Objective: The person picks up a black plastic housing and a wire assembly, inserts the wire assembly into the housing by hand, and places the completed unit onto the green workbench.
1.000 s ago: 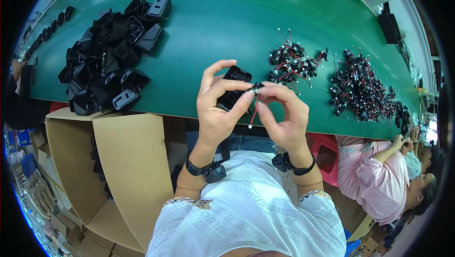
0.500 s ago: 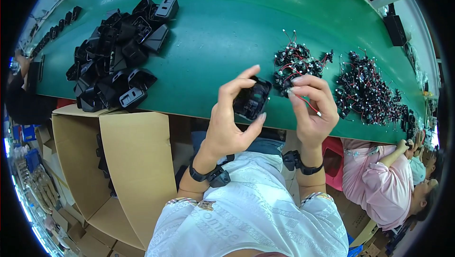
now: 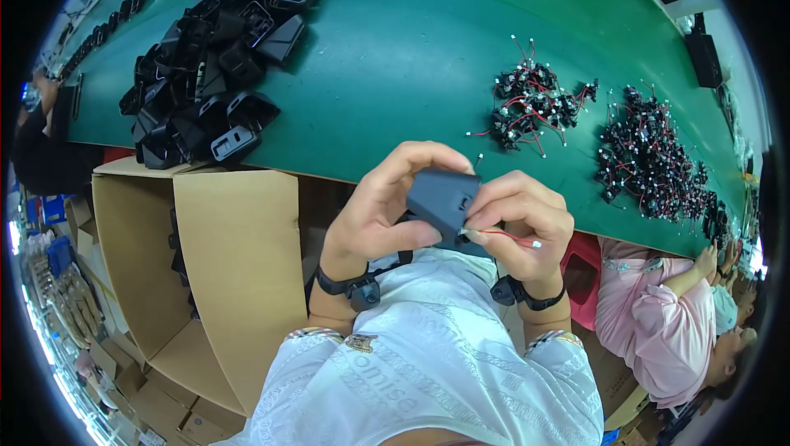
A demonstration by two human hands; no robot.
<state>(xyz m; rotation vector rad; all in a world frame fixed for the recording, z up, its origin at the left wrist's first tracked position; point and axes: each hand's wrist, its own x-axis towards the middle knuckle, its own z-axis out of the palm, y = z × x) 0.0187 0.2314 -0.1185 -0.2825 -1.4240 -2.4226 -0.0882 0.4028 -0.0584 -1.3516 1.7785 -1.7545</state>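
Note:
In front of my chest, a black plastic housing (image 3: 438, 197) is gripped by my left hand (image 3: 370, 211), thumb underneath and fingers over its upper edge. Its smooth outer side shows, with a small slot near the right edge. My right hand (image 3: 531, 220) pinches a small wired part against that edge; fingertips mostly hide the part. A red wire (image 3: 514, 238) with a white plug trails from under the right fingers. A small pile of black parts with red wires (image 3: 535, 109) lies beyond my right hand. To its right is a larger pile of similar parts (image 3: 650, 158).
A heap of black housings (image 3: 206, 67) covers the left of the green table (image 3: 395, 76). An open cardboard box (image 3: 234, 281) stands below its edge, left of me. A person in pink (image 3: 658, 314) sits at right beside a red stool (image 3: 583, 277); another person's dark sleeve (image 3: 41, 154) shows at far left.
Both hands have drawn closer to my body and together. The housing has turned from its open inner side to its outer side, and the wired part now meets its edge.

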